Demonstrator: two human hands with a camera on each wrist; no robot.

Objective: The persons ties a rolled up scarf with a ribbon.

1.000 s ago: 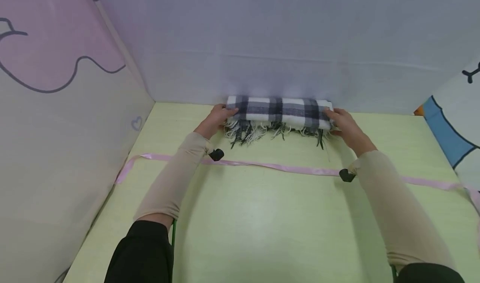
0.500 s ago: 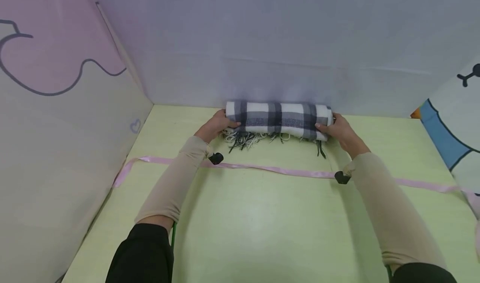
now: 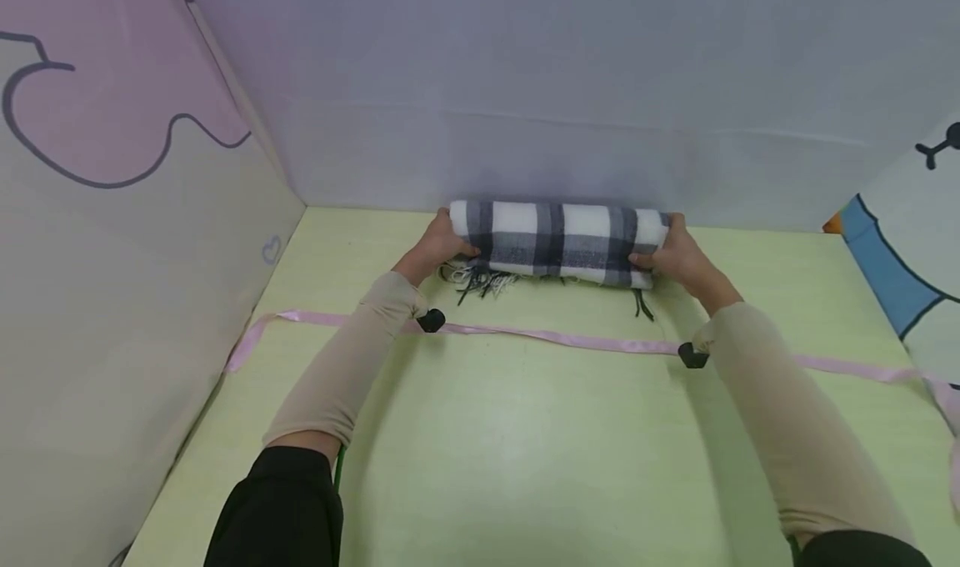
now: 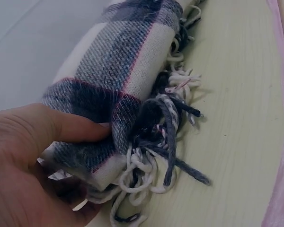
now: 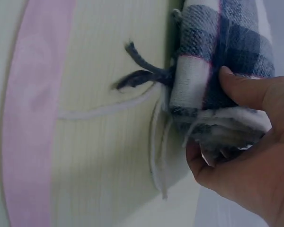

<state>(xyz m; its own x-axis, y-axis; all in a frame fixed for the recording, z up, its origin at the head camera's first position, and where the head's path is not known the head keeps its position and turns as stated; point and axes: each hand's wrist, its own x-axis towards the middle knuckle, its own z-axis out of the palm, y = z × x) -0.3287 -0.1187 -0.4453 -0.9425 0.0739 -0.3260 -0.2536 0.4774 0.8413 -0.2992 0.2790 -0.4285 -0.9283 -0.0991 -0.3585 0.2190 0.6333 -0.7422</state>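
1. Worktop: I observe a pale yellow-green surface.
2. Plaid cloth: I locate this rolled bundle near the worktop's far edge.
3. Left hand: I read the grip as partly closed, pinching the cloth's left end.
4. Right hand: I read the grip as partly closed, pinching the right end.
5. Fringe: I note loose strands along the near side.

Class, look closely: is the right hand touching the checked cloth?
Touching. The right wrist view shows it: the right hand grips the end of the checked cloth, thumb pressed against the fabric.
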